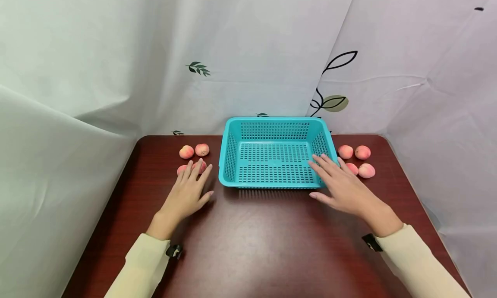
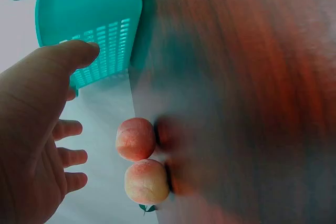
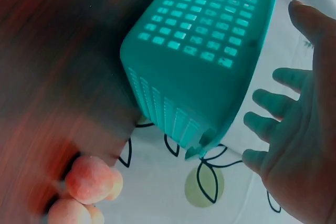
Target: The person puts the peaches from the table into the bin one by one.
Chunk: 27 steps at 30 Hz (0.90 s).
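Spread and holding nothing, the left hand (image 1: 186,195) hovers near a small group of peaches (image 1: 186,152) left of the basket, its fingertips overlapping the nearer ones in the head view. Two of these peaches (image 2: 136,139) show in the left wrist view, beyond the fingers. The right hand (image 1: 345,188), fingers extended, is over the front right corner of a turquoise plastic basket (image 1: 274,184) with nothing in its grasp. Right of the basket sits another group of peaches (image 1: 366,170), partly behind the right index finger. Inside, the basket shows only its slatted bottom.
The dark red wooden table (image 1: 252,246) has rounded far corners. White cloth (image 1: 248,39) with a leaf print hangs behind it and along both sides. Each sleeve (image 1: 141,263) has a dark strap device at the wrist.
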### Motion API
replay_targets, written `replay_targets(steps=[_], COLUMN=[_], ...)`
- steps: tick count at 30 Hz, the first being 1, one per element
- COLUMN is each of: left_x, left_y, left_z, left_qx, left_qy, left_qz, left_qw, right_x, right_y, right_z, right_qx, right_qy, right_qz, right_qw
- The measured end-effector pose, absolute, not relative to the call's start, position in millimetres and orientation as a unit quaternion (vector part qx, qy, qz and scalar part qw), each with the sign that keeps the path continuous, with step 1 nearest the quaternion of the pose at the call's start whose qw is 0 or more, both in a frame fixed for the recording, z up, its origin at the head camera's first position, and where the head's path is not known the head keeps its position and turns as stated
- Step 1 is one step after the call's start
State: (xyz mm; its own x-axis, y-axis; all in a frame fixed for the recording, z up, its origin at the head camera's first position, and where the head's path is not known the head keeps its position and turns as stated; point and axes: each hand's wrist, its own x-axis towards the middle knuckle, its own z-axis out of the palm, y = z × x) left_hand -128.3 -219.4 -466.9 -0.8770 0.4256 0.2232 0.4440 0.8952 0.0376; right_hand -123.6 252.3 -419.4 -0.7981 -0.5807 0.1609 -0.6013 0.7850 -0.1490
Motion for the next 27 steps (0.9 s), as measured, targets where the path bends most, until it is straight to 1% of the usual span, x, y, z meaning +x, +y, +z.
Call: replay_targets(steps=[6,12,21,27], left_x=[-144.0,-161.7,-178.7,-185.1], left_y=[-220.4,-220.0,-218.9,-219.7], left_z=[-465.3,-469.0,-472.9,-477.9], left_qx=[-0.218,-0.223,-0.223,-0.221], left_qy=[-0.971,-0.969,-0.971,-0.972], left_qz=[-0.046,-0.052,-0.031,-0.025], left_qw=[0.091,0.093,0.083,0.073], right_x=[-130.0,-134.1,-138.8,-139.4], right_y=[244.5,239.6,234.1,232.9], right_z=[-422.2,-424.8,-430.6,-433.0], right_qx=[0.334,0.351,0.39,0.395], right_qy=[-0.938,-0.933,-0.916,-0.915], right_qz=[0.088,0.074,0.08,0.074], right_qw=[0.033,0.016,0.043,0.039])
